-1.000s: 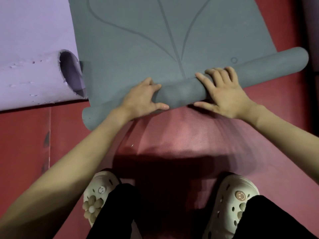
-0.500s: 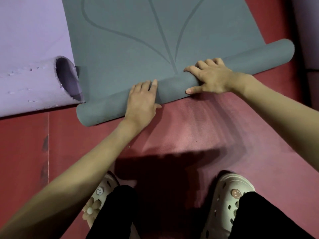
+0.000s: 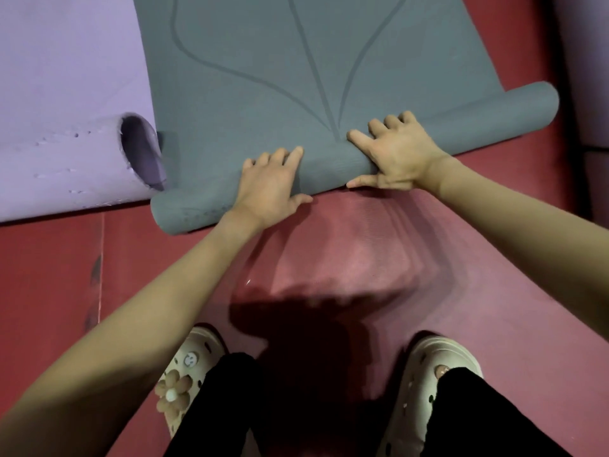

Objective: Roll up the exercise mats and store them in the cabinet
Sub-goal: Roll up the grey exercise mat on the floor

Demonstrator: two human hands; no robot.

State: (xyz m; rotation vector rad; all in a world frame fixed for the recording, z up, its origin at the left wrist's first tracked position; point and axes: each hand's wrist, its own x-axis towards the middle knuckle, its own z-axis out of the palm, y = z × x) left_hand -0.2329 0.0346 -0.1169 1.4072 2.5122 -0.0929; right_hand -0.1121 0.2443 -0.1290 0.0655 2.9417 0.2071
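Note:
A grey exercise mat (image 3: 263,61) with curved line markings lies flat ahead of me, its near end wound into a roll (image 3: 494,110) that runs from lower left to upper right. My left hand (image 3: 270,189) lies on top of the roll left of centre, fingers over it and thumb on the near side. My right hand (image 3: 395,153) grips the roll right of centre, fingers curled over the top and thumb underneath. The roll sits on a pink-red mat (image 3: 362,258) spread on the floor.
A lilac mat (image 3: 66,61) lies at the left, its near end curled into an open tube (image 3: 141,153) touching the grey mat's left edge. My feet in cream clogs (image 3: 184,380) stand on the pink-red mat. Red floor (image 3: 49,275) shows at left.
Both hands have pushed the grey roll a little farther forward over the flat part. My right hand's fingers now curl more tightly over the roll.

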